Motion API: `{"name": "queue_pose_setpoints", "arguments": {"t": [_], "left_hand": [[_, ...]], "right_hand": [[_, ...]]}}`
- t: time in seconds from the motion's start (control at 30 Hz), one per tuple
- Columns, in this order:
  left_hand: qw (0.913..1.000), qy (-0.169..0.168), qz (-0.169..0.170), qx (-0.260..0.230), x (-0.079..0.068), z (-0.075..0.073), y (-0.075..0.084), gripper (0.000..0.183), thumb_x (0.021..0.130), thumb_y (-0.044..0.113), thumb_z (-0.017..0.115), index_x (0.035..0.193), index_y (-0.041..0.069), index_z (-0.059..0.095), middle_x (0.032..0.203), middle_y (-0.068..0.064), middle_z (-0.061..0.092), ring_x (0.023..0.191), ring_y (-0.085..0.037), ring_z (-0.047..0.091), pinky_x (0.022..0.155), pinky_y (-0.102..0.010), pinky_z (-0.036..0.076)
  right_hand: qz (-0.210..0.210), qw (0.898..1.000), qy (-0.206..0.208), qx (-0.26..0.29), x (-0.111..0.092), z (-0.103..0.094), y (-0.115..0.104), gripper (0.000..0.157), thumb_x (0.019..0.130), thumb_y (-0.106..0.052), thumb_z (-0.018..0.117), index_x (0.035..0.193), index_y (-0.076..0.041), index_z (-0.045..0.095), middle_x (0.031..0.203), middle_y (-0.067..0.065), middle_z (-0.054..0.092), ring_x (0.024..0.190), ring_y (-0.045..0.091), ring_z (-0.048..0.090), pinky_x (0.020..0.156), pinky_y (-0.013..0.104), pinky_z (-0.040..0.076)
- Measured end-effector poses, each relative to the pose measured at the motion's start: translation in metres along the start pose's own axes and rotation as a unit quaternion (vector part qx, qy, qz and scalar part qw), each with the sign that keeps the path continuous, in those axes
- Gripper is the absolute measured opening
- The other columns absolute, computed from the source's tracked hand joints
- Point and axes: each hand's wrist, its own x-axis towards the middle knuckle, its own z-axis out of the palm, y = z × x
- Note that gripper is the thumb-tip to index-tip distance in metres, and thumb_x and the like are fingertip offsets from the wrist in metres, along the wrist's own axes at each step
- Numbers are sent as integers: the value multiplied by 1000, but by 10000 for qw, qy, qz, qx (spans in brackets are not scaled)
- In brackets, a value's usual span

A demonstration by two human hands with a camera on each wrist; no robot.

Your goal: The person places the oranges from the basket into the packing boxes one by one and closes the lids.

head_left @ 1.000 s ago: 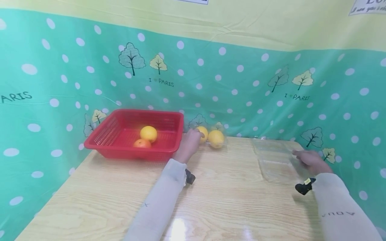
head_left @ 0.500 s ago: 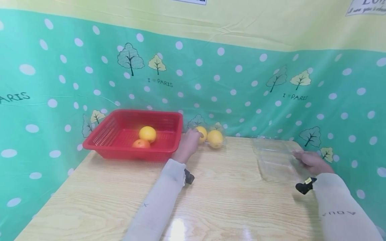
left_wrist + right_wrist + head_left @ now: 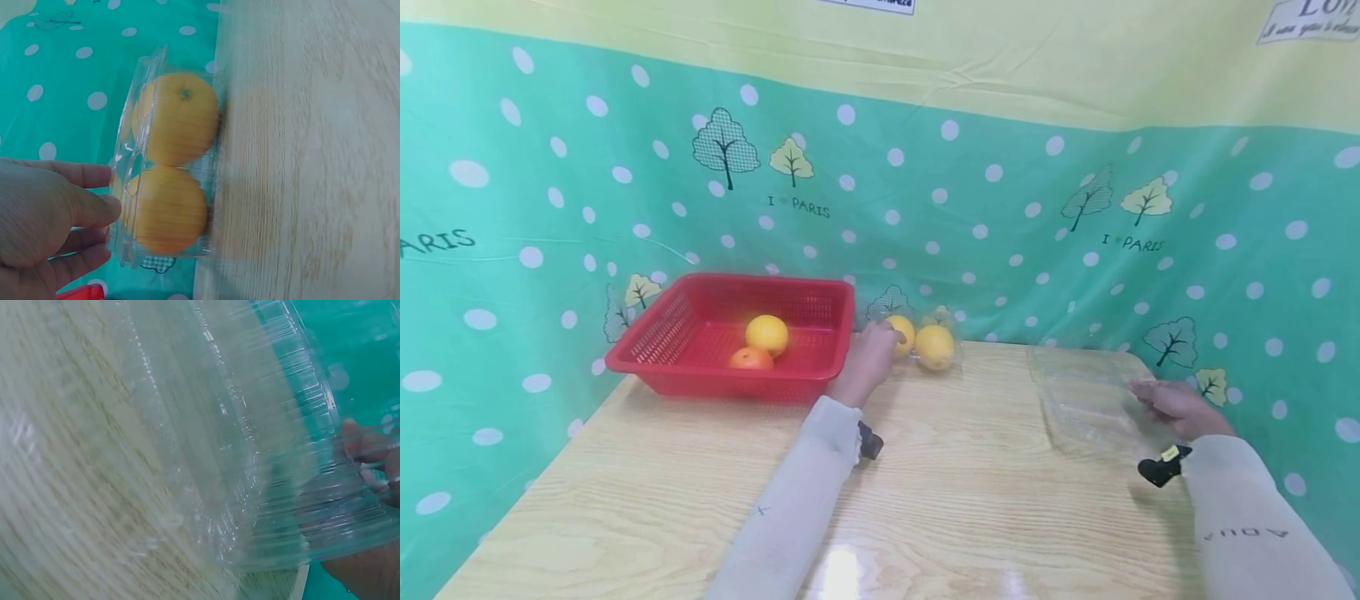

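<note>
My left hand (image 3: 871,354) pinches the near-left edge of a clear plastic clamshell box (image 3: 134,134) at the back of the table. Inside sit two oranges, one with its stem end showing (image 3: 181,115) and the other (image 3: 169,209) closer to my fingers. My right hand (image 3: 1180,407) grips the right side of another clear plastic container (image 3: 1086,400), which has nothing visible inside. In the right wrist view, its ridged wall (image 3: 294,469) fills much of the picture, and part of the hand shows through the plastic.
Left of my left hand stands a red plastic basket (image 3: 662,363) holding a yellow-orange fruit (image 3: 767,335) and a redder one (image 3: 751,358). A green dotted curtain (image 3: 970,200) hangs along the back of the wooden table (image 3: 970,483).
The clear container in my right hand has shifted and tilted slightly, and that hand has moved a little. My left hand and the box with the oranges have stayed in place.
</note>
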Motion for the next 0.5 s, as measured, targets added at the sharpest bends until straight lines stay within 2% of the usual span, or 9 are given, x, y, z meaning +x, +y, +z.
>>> {"name": "queue_pose_setpoints", "arguments": {"t": [0.17,0.5], "left_hand": [[10000,29,11,0,1,2,0,33,95,-2,66,122,15,76,125,-9,69,118,-28,61,103,-42,50],[10000,66,-71,-5,0,1,1,32,96,1,65,121,16,76,125,-8,69,119,-28,61,104,-42,49]], "right_hand": [[105,9998,31,-175,-3,1,-2,22,109,-28,46,102,-11,59,79,-8,51,69,9,49,63,24,47],[141,9993,-133,323,-6,1,-3,18,109,-22,49,97,-17,61,81,-9,54,70,8,51,62,22,49]]}}
